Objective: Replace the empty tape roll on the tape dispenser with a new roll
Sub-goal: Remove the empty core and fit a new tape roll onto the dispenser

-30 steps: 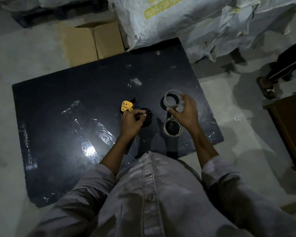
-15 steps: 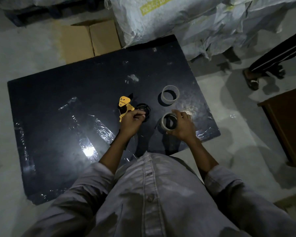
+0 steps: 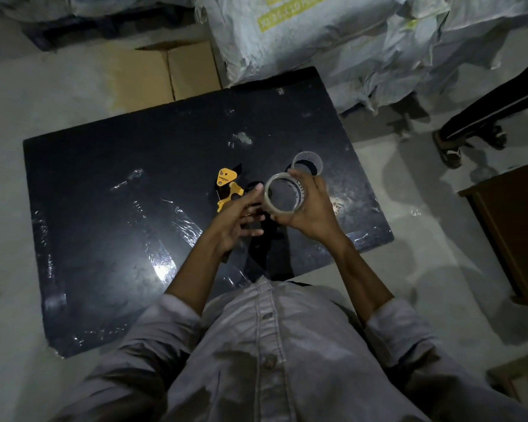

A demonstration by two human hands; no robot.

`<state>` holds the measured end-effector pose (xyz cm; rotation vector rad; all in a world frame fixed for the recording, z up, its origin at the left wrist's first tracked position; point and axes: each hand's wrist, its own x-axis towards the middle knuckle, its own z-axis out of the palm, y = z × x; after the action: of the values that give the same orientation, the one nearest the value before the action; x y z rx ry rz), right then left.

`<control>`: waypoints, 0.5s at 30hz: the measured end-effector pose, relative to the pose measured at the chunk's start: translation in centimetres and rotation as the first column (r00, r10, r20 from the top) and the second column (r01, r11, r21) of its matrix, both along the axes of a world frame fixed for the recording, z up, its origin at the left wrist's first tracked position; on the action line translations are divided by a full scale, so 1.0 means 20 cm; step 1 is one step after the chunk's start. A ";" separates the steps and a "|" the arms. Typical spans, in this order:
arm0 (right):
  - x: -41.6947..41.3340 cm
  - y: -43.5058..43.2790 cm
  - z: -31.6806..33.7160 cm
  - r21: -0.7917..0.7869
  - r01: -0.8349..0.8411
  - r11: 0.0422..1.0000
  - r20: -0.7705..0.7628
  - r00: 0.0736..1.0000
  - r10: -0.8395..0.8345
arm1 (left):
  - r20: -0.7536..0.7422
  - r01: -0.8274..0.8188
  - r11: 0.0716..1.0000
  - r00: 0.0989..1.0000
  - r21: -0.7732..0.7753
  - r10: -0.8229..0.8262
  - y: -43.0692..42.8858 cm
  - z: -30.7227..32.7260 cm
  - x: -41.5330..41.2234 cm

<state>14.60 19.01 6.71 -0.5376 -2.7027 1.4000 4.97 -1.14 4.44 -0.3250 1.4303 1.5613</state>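
Observation:
My right hand (image 3: 313,210) is shut on a new roll of clear tape (image 3: 282,194), held up above the black table (image 3: 119,184) with its hole facing me. My left hand (image 3: 237,216) is beside the roll with fingers spread, its fingertips touching the roll's left edge. The yellow and black tape dispenser (image 3: 227,185) lies on the table just left of the hands, partly hidden by my left hand. The empty tape core (image 3: 307,162) lies flat on the table behind the held roll.
Strips of clear tape (image 3: 162,226) stick to the table top. A cardboard box (image 3: 165,74) and big white sacks (image 3: 333,41) lie beyond the table. Another person's leg and sandal (image 3: 457,138) are at the right, near a brown wooden cabinet (image 3: 515,226).
My right hand has lifted the new roll off the table and brought it up and left. My left hand has let go of the dispenser and moved to the roll.

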 end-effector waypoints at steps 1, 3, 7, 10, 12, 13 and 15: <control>0.00 -0.01 0.01 -0.005 -0.014 1.000 -0.017 1.000 0.014 | -0.019 -0.012 1.000 1.000 0.012 0.012 -0.01 0.02 -0.01; -0.01 -0.03 0.03 -0.007 -0.056 0.998 -0.028 0.998 0.056 | -0.034 -0.041 0.999 0.999 0.034 0.042 -0.04 0.04 -0.03; -0.03 -0.03 0.04 -0.044 -0.147 0.988 -0.020 0.989 0.147 | -0.069 -0.066 0.997 0.995 0.031 0.068 -0.10 0.05 -0.07; -0.05 -0.01 0.01 -0.072 -0.180 0.981 0.000 0.984 0.181 | -0.140 -0.017 1.000 0.990 -0.026 0.014 -0.13 0.07 -0.09; -0.06 -0.01 -0.01 -0.061 -0.189 0.980 0.018 0.981 0.191 | -0.182 0.010 0.998 0.983 -0.056 -0.020 -0.16 0.09 -0.11; -0.07 -0.01 -0.02 -0.049 -0.194 0.980 0.028 0.980 0.196 | -0.207 0.025 0.997 0.977 -0.076 -0.040 -0.16 0.10 -0.13; -0.10 -0.01 -0.02 -0.029 -0.206 0.978 0.047 0.977 0.207 | -0.255 0.042 0.991 0.964 -0.125 -0.073 -0.17 0.12 -0.17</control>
<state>12.52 18.81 6.34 -0.3037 -2.8552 1.4854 1.54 -4.51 6.83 -0.1498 1.7238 1.5158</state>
